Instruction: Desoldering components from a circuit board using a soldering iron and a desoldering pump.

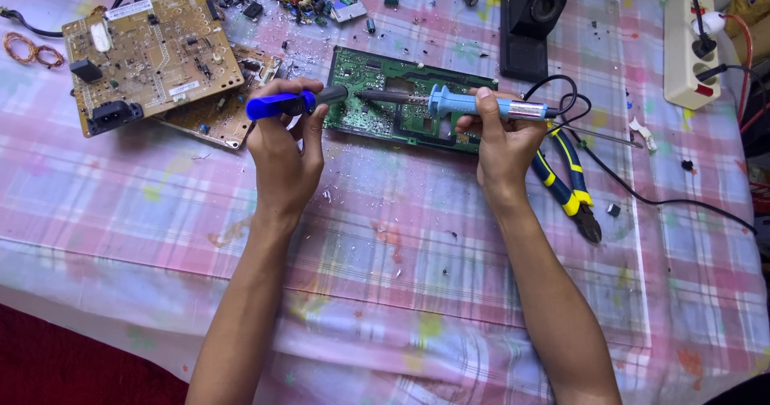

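Your right hand (501, 144) holds the soldering iron (481, 104), left hand (282, 152) the blue tool (293, 102) (desoldering, I think) over the green board (385, 104); keep both tips steady.

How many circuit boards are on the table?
3. A green board lies under the tools in both hands. A tan board sits at the upper left, and another tan board pokes out beneath it. More may be hidden.

A table under a pink plaid cloth (401, 293) holds a green circuit board (377, 108) at twelve o'clock, tan boards (148, 52) at ten, pliers (573, 188) at three.
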